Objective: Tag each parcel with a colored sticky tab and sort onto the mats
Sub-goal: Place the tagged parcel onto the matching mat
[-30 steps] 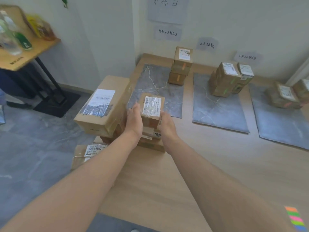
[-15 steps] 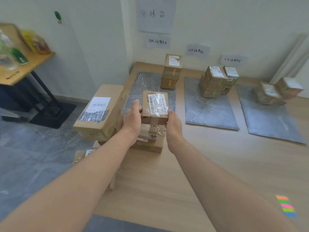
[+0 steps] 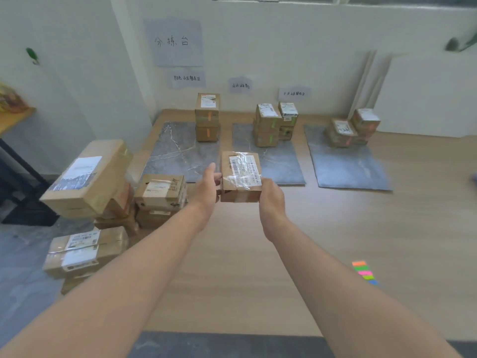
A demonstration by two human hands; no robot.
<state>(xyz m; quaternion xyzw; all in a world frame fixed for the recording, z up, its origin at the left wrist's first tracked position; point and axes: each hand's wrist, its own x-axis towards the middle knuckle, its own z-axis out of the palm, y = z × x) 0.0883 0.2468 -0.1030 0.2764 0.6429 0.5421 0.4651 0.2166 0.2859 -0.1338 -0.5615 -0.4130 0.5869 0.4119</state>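
step: parcel [image 3: 241, 177] held up between left hand [image 3: 207, 187] and right hand [image 3: 271, 196], over the wood surface, just short of the mats [image 3: 180, 151]
fingers: clamped on both box sides, tips hidden underneath
next: probably down near the sticky tabs [image 3: 365, 273] for tagging
unclear: label text blurred, far faces unseen, no tab showing

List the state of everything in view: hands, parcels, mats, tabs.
held parcel: in the air, label up, no tab visible
left hand: grips its left side
right hand: grips its right side
sticky tabs: lying flat, untouched
left mat: carries orange-tagged stack
middle mat: carries green-tagged parcels
right mat: carries tagged boxes
unsorted pile: stacked at left, no tabs visible
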